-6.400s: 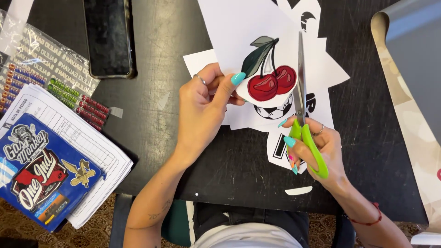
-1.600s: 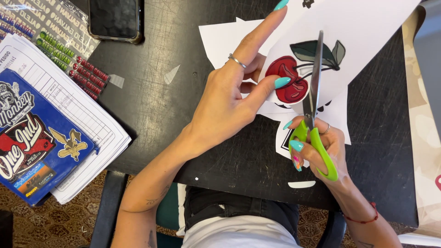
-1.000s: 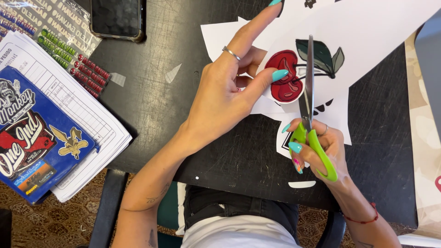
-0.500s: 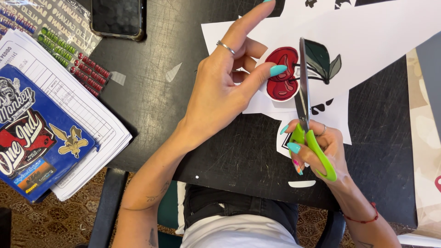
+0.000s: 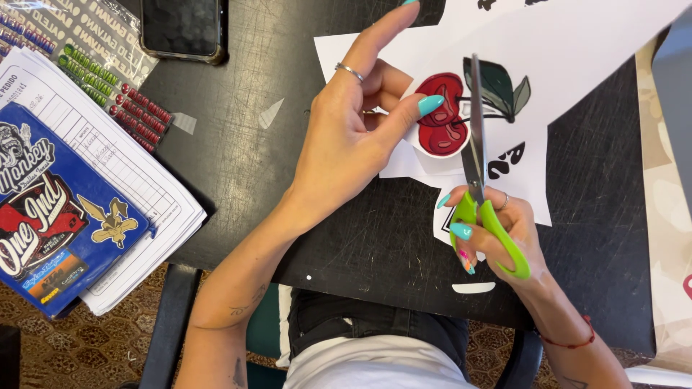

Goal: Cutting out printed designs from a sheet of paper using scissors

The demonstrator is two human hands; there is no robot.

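Scissors (image 5: pixel 477 162) gripped in my right hand (image 5: pixel 497 230) cut beside the red cherry sticker (image 5: pixel 441 115) while my left hand (image 5: pixel 353 137) pinches its white sheet (image 5: pixel 577 57).

It looks like a sticker workshop: a scratched black table (image 5: pixel 238 166) holds sticker sheets (image 5: pixel 86 65) upper left, order forms (image 5: pixel 122 173) and paper scraps (image 5: pixel 270 113).

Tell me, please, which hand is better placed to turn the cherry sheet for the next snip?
The left hand, probably: its thumb and fingers already pinch the white sheet at the cherry picture. The right hand is occupied by the green-handled scissors, whose blades lie alongside the cherries.
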